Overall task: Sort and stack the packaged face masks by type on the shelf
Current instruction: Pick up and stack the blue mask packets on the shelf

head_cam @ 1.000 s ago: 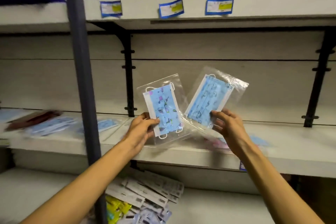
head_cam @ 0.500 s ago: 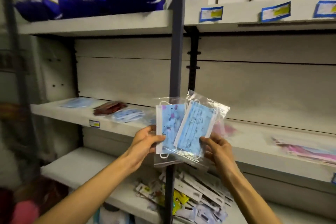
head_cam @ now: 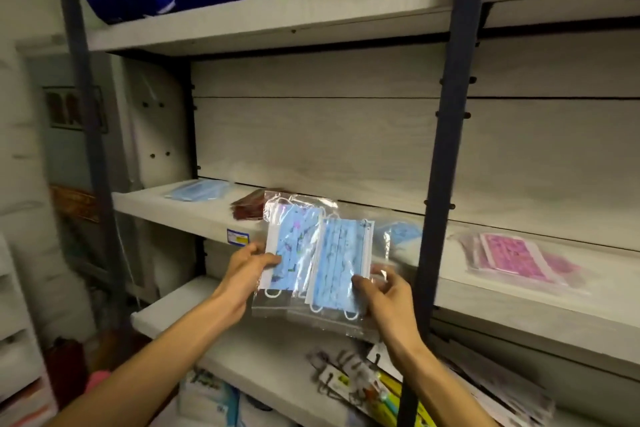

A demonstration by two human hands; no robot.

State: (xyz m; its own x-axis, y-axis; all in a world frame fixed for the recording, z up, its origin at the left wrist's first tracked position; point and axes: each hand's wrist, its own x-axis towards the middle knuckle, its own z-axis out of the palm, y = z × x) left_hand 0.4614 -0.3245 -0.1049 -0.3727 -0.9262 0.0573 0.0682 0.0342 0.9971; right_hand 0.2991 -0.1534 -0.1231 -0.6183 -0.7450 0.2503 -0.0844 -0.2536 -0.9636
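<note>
two clear-bagged blue printed masks overlap in front of the middle shelf (head_cam: 194, 215): the left hand (head_cam: 247, 270) pinches the patterned pack (head_cam: 294, 246), the right hand (head_cam: 388, 291) pinches the striped pack (head_cam: 341, 270) lying over it. bare shelf board shows behind, between the dark red pack (head_cam: 247, 208) and the pink packs (head_cam: 512, 251); a dark post (head_cam: 446, 149) stands just right.

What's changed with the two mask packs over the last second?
The two packs, held apart and fanned a second ago, have come together: the right pack now overlaps the left pack. The view swung left. The left hand and right hand each still grip their own pack.
</note>
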